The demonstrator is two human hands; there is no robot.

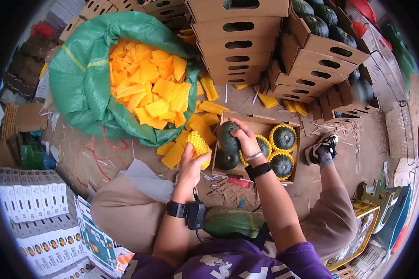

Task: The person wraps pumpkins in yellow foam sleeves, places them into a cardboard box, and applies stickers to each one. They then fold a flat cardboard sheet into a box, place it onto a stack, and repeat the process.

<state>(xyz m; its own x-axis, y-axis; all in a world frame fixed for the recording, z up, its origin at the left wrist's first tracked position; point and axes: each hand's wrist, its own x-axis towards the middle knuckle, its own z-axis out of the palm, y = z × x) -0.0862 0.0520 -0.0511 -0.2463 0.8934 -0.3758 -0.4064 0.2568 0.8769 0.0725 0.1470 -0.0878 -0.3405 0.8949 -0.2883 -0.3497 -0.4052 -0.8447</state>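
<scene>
My right hand [243, 136] rests on top of a dark green squash [227, 137] inside an open cardboard box [258, 122] on the floor. A second bare squash [226, 160] lies below it. Three squashes in yellow foam nets, one being [284, 137], sit in the box's right half. My left hand [191, 160] holds a yellow foam net sleeve [199, 145] just left of the box. A big green sack [79, 79] filled with yellow foam nets [146, 81] stands open at the upper left. Another green squash [230, 222] lies in my lap.
Stacked cardboard boxes [239, 44] with squashes [319, 23] fill the back and right. Loose yellow nets [205, 121] lie on the floor between sack and box. White cartons [32, 204] are stacked at the left. My shoe [322, 146] sits right of the box.
</scene>
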